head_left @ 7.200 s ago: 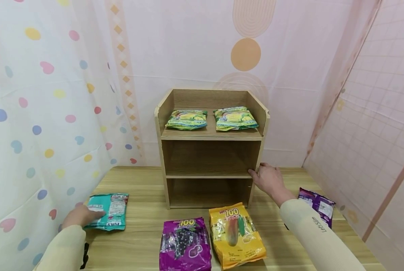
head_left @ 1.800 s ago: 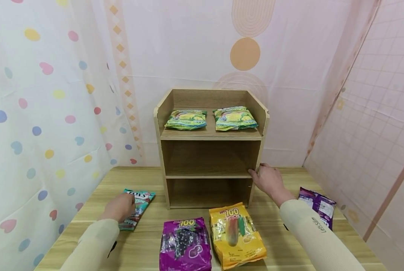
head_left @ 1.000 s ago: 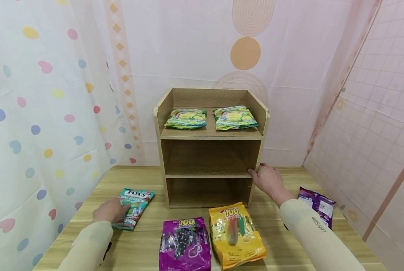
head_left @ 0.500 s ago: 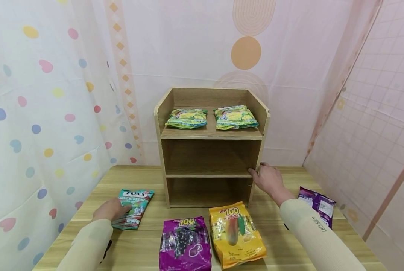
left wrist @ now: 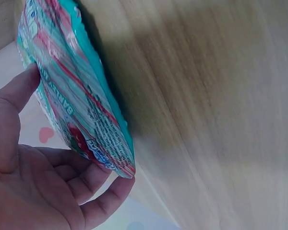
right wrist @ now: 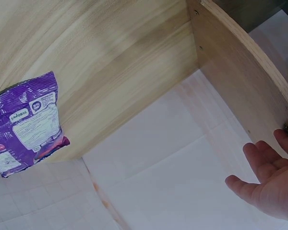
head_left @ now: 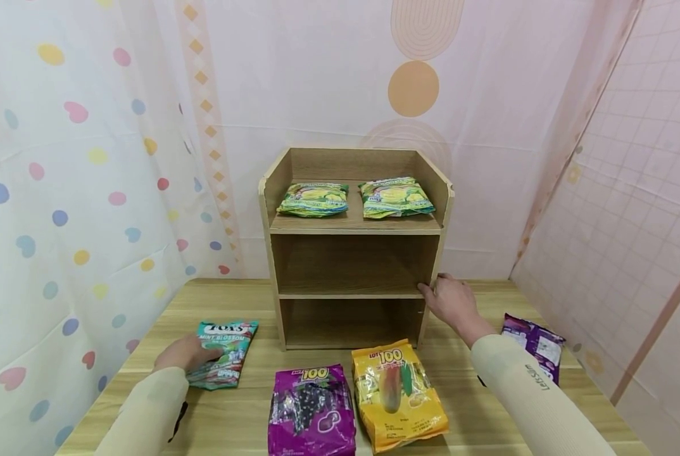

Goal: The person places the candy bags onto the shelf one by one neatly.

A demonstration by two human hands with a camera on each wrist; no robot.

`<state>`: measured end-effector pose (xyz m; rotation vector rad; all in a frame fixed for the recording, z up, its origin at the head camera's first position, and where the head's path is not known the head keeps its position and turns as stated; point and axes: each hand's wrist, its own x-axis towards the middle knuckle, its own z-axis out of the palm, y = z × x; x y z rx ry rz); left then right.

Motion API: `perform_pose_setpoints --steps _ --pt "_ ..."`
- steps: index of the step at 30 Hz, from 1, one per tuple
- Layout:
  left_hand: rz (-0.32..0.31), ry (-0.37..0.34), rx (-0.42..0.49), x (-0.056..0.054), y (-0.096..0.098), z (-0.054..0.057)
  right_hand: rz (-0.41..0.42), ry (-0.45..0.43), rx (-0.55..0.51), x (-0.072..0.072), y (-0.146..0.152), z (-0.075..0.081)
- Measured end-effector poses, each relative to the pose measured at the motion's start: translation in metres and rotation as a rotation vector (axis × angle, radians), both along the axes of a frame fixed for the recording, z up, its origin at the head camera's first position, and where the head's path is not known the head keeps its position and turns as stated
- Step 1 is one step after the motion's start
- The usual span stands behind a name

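My left hand (head_left: 182, 353) holds a teal Fox's candy bag (head_left: 230, 350) at its left side on the table. In the left wrist view the thumb lies on the bag's striped edge (left wrist: 79, 91), and the curled fingers support its other side. My right hand (head_left: 449, 303) is at the right side panel of a small three-level wooden shelf (head_left: 357, 296). Its thumb touches the panel's front edge. Seen from the right wrist, the other fingers are loosely bent, with one at the panel (right wrist: 240, 72).
Two green-yellow candy bags (head_left: 313, 200) lie on the top level. A purple Lot 100 bag (head_left: 311, 411) and a yellow Lot 100 bag (head_left: 397, 398) lie in front of the shelf. Another purple bag (head_left: 536, 345) lies at the right. Curtains (head_left: 89, 190) surround the table.
Since the oldest frame, the teal bag has moved right and been turned over, its Fox's front now showing. Lately my left hand turns it slightly. My right hand stays put.
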<state>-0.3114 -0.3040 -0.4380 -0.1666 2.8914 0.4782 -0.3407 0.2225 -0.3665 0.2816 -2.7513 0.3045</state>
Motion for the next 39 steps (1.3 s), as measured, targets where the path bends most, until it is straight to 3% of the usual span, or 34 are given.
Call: perform_pose_setpoints --steps 6,13,19,26,35,39 --pt "0.051 -0.022 0.055 0.000 -0.001 0.001 0.004 0.004 0.000 0.000 0.000 0.001" --pt "0.057 -0.003 0.090 -0.001 -0.001 0.004 0.005 0.009 0.011 -0.001 0.000 0.000" --pt "0.074 -0.049 0.115 -0.002 -0.001 0.011 0.009 0.014 0.016 0.000 0.000 0.000" --pt "0.111 -0.076 0.207 -0.005 -0.003 0.016 0.009 0.014 0.014 0.001 -0.001 0.000" --pt "0.064 -0.038 0.218 -0.006 -0.005 0.017 0.001 0.001 0.001 0.001 -0.002 0.002" --pt "0.071 -0.035 0.260 -0.007 -0.005 0.019 0.002 -0.002 -0.005 0.002 -0.002 0.002"
